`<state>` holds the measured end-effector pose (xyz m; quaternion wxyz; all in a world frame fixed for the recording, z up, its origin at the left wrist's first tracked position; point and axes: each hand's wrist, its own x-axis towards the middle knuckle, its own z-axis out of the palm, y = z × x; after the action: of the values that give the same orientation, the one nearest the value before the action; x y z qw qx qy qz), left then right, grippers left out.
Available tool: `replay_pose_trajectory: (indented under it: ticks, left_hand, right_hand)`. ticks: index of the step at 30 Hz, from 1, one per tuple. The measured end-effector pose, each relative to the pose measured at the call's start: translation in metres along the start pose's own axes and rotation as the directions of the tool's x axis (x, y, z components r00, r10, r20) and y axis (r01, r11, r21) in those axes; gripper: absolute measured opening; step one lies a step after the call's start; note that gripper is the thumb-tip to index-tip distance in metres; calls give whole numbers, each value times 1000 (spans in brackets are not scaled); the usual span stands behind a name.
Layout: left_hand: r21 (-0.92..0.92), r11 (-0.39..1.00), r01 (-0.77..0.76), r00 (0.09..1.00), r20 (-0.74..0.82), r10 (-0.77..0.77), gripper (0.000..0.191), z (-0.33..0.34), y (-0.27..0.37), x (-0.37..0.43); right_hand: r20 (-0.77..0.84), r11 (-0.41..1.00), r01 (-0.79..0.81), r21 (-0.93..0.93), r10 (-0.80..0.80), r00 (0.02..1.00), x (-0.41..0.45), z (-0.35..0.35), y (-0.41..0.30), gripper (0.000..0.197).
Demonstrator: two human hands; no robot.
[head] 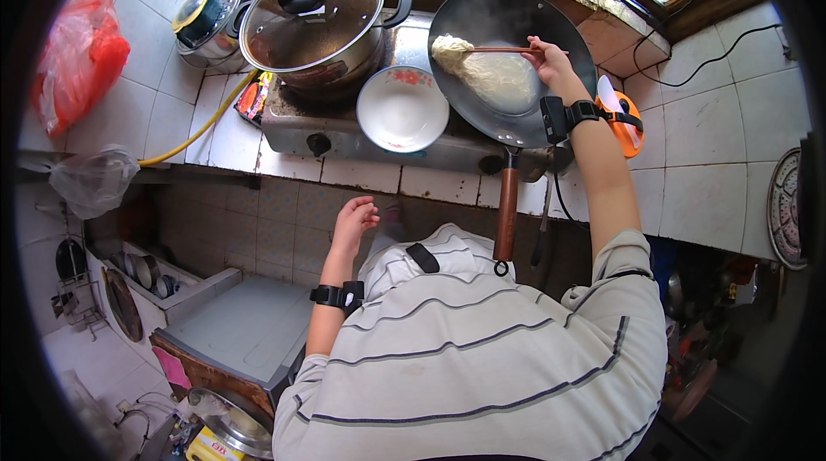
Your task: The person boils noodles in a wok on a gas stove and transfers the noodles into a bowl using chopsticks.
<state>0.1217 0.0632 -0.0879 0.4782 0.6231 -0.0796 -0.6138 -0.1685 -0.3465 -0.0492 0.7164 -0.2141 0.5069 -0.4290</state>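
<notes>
My right hand (548, 61) grips a pair of wooden chopsticks (497, 49) over a dark wok (561, 16). At the tips of the chopsticks, a clump of pale noodles (452, 51) lies against the left side of the wok, trailing down into cloudy liquid. The wok's wooden handle (508, 209) points towards me. Left of the wok, a white bowl (401, 109) with a red floral pattern stands on the gas stove (290, 119), with no food visible inside. My left hand (358, 219) hangs in front of the counter, fingers loosely curled, holding nothing.
A large pot with a glass lid (316, 16) stands on the left burner. Further left are a smaller metal pot (216, 51), a yellow hose (206, 129) and a red plastic bag (80, 61). An orange container (626, 138) with a white spoon sits right of the wok.
</notes>
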Motion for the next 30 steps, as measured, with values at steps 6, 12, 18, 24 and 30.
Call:
replay_pose_trajectory:
  ticks: [6, 12, 18, 24, 30]
  left_hand:
    - [-1, 1000, -13, 1000, 5, 13, 24, -3, 2, 4]
    - [-8, 1000, -17, 1000, 26, 18, 24, -7, 4, 5]
    - [8, 999, -40, 993, 108, 39, 24, 0, 18, 10]
    - [-66, 997, -38, 967, 250, 54, 41, 16, 39, 33]
    - [-121, 982, -142, 908, 379, 178, 41, 43, 73, 52]
  right_hand:
    - [11, 996, -58, 73, 58, 998, 4, -1, 0, 12]
    - [13, 981, -45, 188, 43, 999, -4, 2, 0, 12]
    - [10, 967, 36, 251, -39, 999, -13, -1, -6, 11]
    - [-62, 917, 233, 325, -225, 972, -37, 6, -22, 11]
    - [-103, 853, 326, 407, -311, 945, -58, 5, -46, 11]
